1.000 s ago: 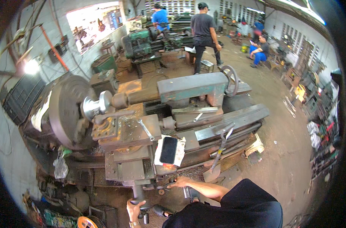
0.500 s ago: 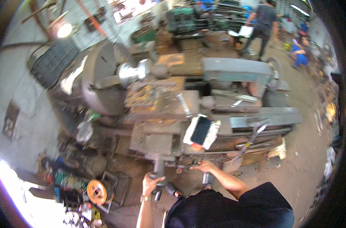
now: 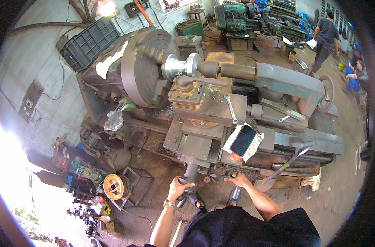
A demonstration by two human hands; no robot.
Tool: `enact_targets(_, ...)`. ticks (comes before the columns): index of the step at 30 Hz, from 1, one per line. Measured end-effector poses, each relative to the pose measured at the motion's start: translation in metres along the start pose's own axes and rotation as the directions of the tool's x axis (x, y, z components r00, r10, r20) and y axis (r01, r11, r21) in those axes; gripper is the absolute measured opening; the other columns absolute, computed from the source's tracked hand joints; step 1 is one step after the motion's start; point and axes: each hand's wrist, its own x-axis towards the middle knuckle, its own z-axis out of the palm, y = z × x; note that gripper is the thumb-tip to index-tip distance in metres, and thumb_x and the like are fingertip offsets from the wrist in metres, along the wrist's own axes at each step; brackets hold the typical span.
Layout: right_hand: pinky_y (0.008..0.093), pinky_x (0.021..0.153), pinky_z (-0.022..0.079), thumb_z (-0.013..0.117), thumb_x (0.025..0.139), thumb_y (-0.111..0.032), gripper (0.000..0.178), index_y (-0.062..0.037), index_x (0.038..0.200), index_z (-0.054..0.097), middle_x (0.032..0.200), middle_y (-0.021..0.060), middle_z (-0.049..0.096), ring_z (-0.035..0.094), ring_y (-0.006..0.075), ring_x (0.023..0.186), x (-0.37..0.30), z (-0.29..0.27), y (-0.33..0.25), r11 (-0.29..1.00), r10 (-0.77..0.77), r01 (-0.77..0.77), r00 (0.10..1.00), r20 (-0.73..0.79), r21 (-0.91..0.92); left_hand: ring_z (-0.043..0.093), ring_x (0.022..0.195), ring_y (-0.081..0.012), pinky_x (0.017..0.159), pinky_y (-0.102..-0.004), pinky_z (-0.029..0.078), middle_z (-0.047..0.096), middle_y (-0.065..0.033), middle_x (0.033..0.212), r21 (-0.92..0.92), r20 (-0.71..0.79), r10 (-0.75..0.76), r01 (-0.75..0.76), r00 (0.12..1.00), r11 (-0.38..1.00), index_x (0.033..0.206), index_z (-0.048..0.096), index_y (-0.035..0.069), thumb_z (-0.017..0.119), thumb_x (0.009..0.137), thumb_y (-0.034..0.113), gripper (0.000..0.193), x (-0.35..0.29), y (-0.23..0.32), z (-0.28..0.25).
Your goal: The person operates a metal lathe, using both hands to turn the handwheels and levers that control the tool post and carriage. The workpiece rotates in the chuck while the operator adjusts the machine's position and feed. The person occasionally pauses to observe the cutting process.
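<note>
Dark-grey metal handwheel (image 3: pixel 189 181), round-rimmed, in left grip (image 3: pixel 179 189).

White glare washes out the lower left, a lamp (image 3: pixel 107 8) glows above, and corners are black.

Lathe slide (image 3: pixel 239 103), wrench (image 3: pixel 230 108) on top, metal chips (image 3: pixel 211 100)

A wrench (image 3: pixel 230 108) lies on the slide (image 3: pixel 214 112) — chuck (image 3: pixel 138 70) left, phone (image 3: pixel 243 140) before it.
</note>
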Motion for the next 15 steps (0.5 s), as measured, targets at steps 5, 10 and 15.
enact_targets(5,0.0437,0.090,0.050,0.063,0.069,-0.083,0.087,-0.0037,0.104,0.073,0.094,0.0262,0.070,0.068,0.0398,0.099,0.005,0.005,0.012,0.992,-0.116,0.114,0.993,-0.032,-0.047,0.066,0.109,-0.0308,0.095,-0.0389,0.051,0.068,-0.0225,0.115,0.010,0.005,0.010,-0.010,1.000,1.000,0.127,0.058,-0.005,0.091,0.056,0.053,0.097,-0.004,0.006,-0.002)
enact_targets(10,0.0428,0.090,0.050,0.066,0.070,-0.079,0.082,-0.0041,0.103,0.074,0.098,0.0245,0.072,0.068,0.0377,0.099,0.013,0.016,0.025,0.994,-0.110,0.109,0.989,-0.097,-0.019,0.066,0.109,-0.0308,0.095,-0.0386,0.051,0.068,-0.0222,0.115,-0.005,0.011,0.020,-0.020,1.000,1.000,0.128,0.058,-0.004,0.090,0.055,0.054,0.098,-0.005,0.007,-0.003)
enact_targets(15,0.0413,0.091,0.050,0.069,0.069,-0.076,0.081,-0.0039,0.105,0.074,0.103,0.0241,0.072,0.068,0.0366,0.102,0.015,0.014,0.029,0.995,-0.100,0.100,0.994,-0.044,-0.008,0.066,0.108,-0.0315,0.094,-0.0391,0.051,0.068,-0.0216,0.114,-0.008,0.002,0.009,-0.009,1.000,1.000,0.125,0.058,-0.005,0.091,0.056,0.052,0.095,-0.007,0.010,-0.004)
